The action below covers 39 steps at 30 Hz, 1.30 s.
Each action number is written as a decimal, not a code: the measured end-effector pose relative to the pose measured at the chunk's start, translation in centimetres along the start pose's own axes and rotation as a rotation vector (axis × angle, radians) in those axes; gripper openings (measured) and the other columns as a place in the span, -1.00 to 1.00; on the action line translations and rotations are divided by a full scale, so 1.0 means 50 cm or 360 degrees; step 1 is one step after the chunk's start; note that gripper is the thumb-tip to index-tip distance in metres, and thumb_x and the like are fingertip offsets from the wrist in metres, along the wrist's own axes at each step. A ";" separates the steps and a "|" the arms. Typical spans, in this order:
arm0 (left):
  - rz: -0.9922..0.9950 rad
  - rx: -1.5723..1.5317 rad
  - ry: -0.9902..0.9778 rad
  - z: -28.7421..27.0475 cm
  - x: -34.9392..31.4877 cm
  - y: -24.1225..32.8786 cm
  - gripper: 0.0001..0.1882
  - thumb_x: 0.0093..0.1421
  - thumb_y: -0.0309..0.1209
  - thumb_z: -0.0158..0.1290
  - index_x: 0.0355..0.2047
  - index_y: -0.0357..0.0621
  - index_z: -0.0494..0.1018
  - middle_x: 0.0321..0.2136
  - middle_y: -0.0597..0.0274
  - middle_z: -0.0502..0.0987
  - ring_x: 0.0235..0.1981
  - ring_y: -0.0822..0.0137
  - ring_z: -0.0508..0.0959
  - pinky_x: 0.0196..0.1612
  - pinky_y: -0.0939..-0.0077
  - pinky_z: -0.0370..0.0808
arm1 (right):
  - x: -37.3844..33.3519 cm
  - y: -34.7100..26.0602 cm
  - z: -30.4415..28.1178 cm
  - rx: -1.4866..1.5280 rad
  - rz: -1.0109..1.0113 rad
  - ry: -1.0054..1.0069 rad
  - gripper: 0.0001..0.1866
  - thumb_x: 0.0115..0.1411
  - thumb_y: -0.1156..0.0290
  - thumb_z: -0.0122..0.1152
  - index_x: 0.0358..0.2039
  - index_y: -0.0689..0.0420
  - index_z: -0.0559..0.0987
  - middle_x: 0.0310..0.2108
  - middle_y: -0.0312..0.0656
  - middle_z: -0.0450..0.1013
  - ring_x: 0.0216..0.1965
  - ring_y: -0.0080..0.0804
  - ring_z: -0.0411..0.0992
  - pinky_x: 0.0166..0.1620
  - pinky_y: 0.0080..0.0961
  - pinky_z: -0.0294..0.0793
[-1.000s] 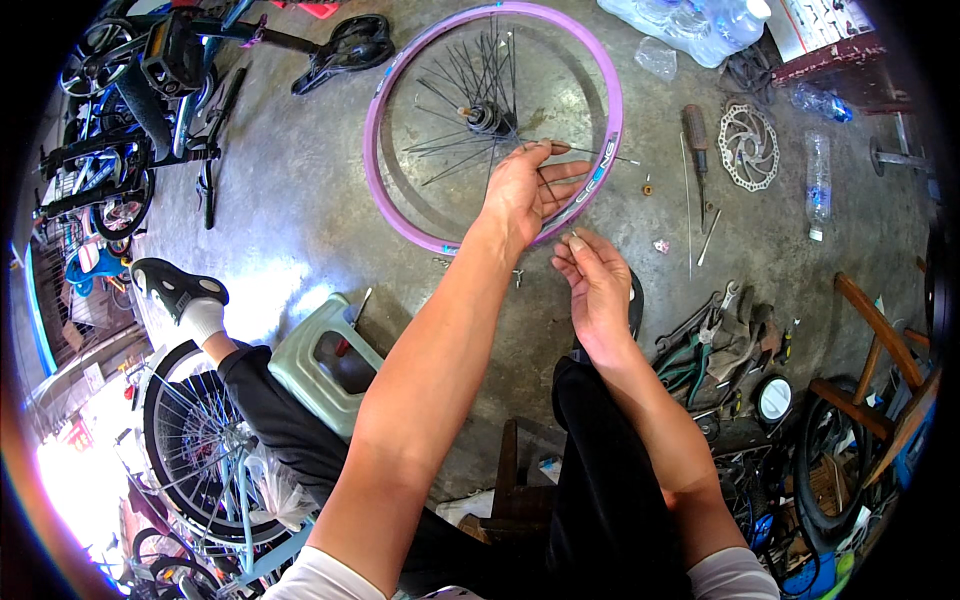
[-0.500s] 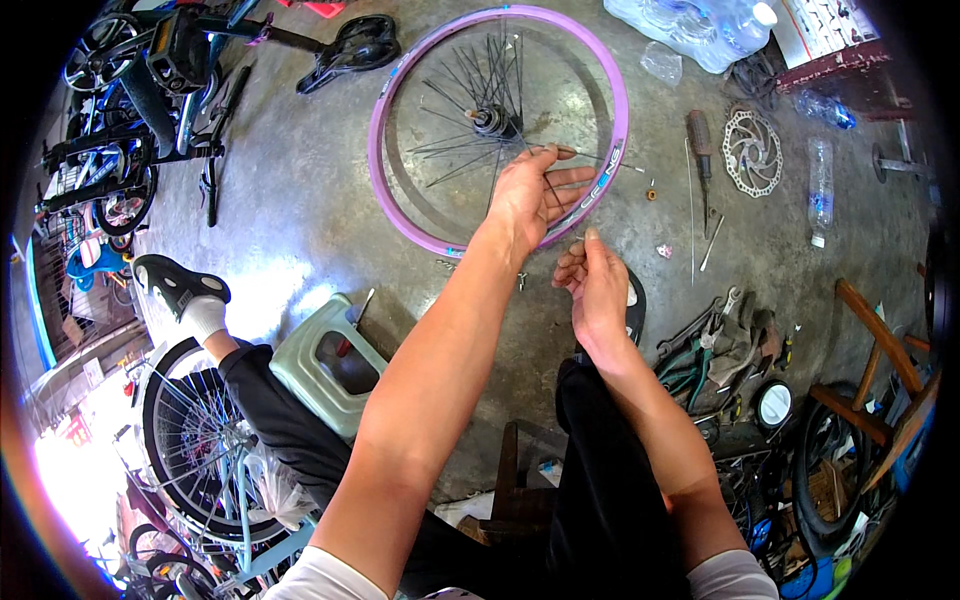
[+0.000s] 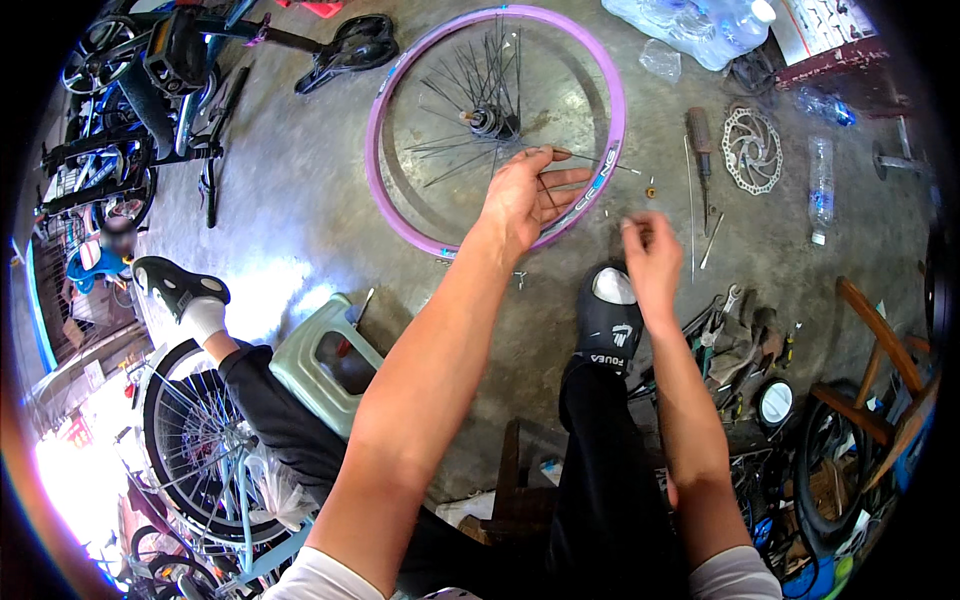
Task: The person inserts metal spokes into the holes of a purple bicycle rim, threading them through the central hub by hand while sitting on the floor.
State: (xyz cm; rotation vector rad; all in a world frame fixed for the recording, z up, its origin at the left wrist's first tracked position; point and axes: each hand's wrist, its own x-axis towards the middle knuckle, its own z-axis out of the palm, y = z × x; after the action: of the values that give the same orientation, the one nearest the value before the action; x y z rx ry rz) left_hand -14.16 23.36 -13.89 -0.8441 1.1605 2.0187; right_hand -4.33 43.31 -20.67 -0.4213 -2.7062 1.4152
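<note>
Of the two hands, the left hand [image 3: 535,195] lay loosely open with its palm partly turned up and fingers apart, at the near right side of the rim, gripping nothing that showed; one spoke [image 3: 588,158] ran past its fingertips, its end outside the rim. The right hand [image 3: 655,245], blurred, hung above the floor with its fingers curled; whether it had hold of anything could not be told. Left to right, there were two dark shoes, the first [image 3: 180,288] at far left; one green stool [image 3: 285,365]; one black saddle [image 3: 352,48]; and one purple rim [image 3: 374,150], flat on the floor, around one hub [image 3: 485,122] with spokes too many to count. The second shoe [image 3: 608,325] stood near the right hand. Farther right lay one small brass-coloured piece [image 3: 651,193], one thin rod [image 3: 690,215], one screwdriver [image 3: 702,150], one brake disc [image 3: 752,150] and two clear bottles, the nearer one [image 3: 820,190] beyond the disc.
</note>
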 end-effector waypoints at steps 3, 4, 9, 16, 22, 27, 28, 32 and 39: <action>0.0063 -0.0075 -0.0022 -0.014 0.007 -0.007 -0.71 0.47 -0.20 -0.18 0.01 -0.10 0.37 -0.11 -0.06 0.64 -0.17 0.14 0.65 -0.10 0.28 0.55 | 0.024 -0.018 0.017 -0.0441 -0.0325 -0.0231 -0.73 0.12 0.42 0.32 -0.16 0.15 0.53 -0.27 -0.07 0.49 -0.32 -0.01 0.55 -0.24 -0.19 0.55; 0.0056 -0.0095 -0.0015 -0.010 0.008 -0.005 -0.71 0.48 -0.21 -0.19 0.01 -0.10 0.37 -0.11 -0.05 0.64 -0.17 0.15 0.65 -0.09 0.28 0.55 | 0.035 -0.024 0.019 -0.0498 -0.0326 -0.0334 -0.70 0.10 0.42 0.33 -0.15 0.17 0.53 -0.17 -0.01 0.47 -0.26 0.09 0.54 -0.22 -0.09 0.55; 0.0009 -0.0003 0.0018 0.001 0.000 -0.002 -0.71 0.47 -0.23 -0.20 0.03 -0.08 0.38 -0.09 -0.04 0.64 -0.21 0.24 0.65 -0.10 0.39 0.53 | 0.061 0.009 0.054 -0.0812 -0.0313 -0.0406 -0.75 0.10 0.45 0.31 -0.20 0.22 0.55 -0.27 0.05 0.48 -0.27 0.10 0.54 -0.21 -0.06 0.56; 0.0024 -0.0051 0.0033 0.001 -0.003 -0.002 -0.73 0.48 -0.20 -0.18 0.00 -0.05 0.39 -0.12 -0.01 0.66 -0.23 0.28 0.65 -0.11 0.40 0.51 | 0.036 0.015 0.042 -0.0408 -0.0275 -0.0221 -0.83 0.15 0.47 0.30 -0.30 0.28 0.55 -0.33 0.01 0.55 -0.32 -0.06 0.58 -0.27 -0.22 0.61; 0.0012 -0.0051 0.0003 -0.004 0.000 -0.001 -0.73 0.48 -0.21 -0.18 0.01 -0.05 0.38 -0.13 -0.02 0.66 -0.25 0.26 0.65 -0.09 0.36 0.52 | -0.054 -0.083 0.010 0.1218 0.0713 -0.0282 -0.89 0.34 0.48 0.19 -0.21 0.26 0.52 -0.31 -0.17 0.58 -0.30 -0.51 0.58 -0.32 -0.58 0.60; 0.0033 -0.0063 0.0002 -0.002 0.003 -0.002 -0.73 0.47 -0.22 -0.19 0.02 -0.06 0.38 -0.14 -0.03 0.66 -0.22 0.22 0.66 -0.07 0.33 0.52 | -0.092 -0.096 0.056 0.1217 0.0670 -0.0359 -0.88 0.29 0.54 0.23 -0.18 0.27 0.54 -0.31 -0.20 0.58 -0.30 -0.51 0.58 -0.31 -0.57 0.60; 0.0019 -0.0057 0.0007 -0.003 0.003 -0.003 -0.73 0.47 -0.23 -0.19 0.02 -0.06 0.38 -0.14 -0.03 0.66 -0.21 0.21 0.66 -0.07 0.33 0.52 | -0.096 -0.102 0.059 0.1205 0.0662 -0.0343 -0.88 0.29 0.55 0.24 -0.18 0.27 0.55 -0.31 -0.21 0.58 -0.30 -0.51 0.58 -0.31 -0.57 0.60; 0.0021 -0.0064 0.0010 -0.006 0.004 -0.003 -0.72 0.46 -0.23 -0.18 0.02 -0.07 0.37 -0.13 -0.04 0.65 -0.19 0.18 0.66 -0.05 0.32 0.52 | -0.092 -0.116 0.062 0.1251 0.0648 -0.0300 -0.88 0.27 0.56 0.26 -0.19 0.29 0.57 -0.32 -0.21 0.58 -0.30 -0.51 0.58 -0.25 -0.55 0.61; 0.0025 -0.0065 0.0005 -0.002 0.001 0.000 -0.72 0.47 -0.23 -0.18 0.02 -0.07 0.38 -0.12 -0.05 0.65 -0.18 0.18 0.66 -0.03 0.31 0.51 | -0.091 -0.129 0.064 0.1379 0.0664 -0.0254 -0.89 0.28 0.57 0.26 -0.19 0.29 0.57 -0.32 -0.20 0.57 -0.28 -0.47 0.58 -0.23 -0.52 0.62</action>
State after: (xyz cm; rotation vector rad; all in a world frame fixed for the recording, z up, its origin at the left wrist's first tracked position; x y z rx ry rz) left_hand -14.15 23.29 -13.95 -0.8612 1.1346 2.0609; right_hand -1.89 36.06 -16.94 -0.8234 -1.8475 2.6008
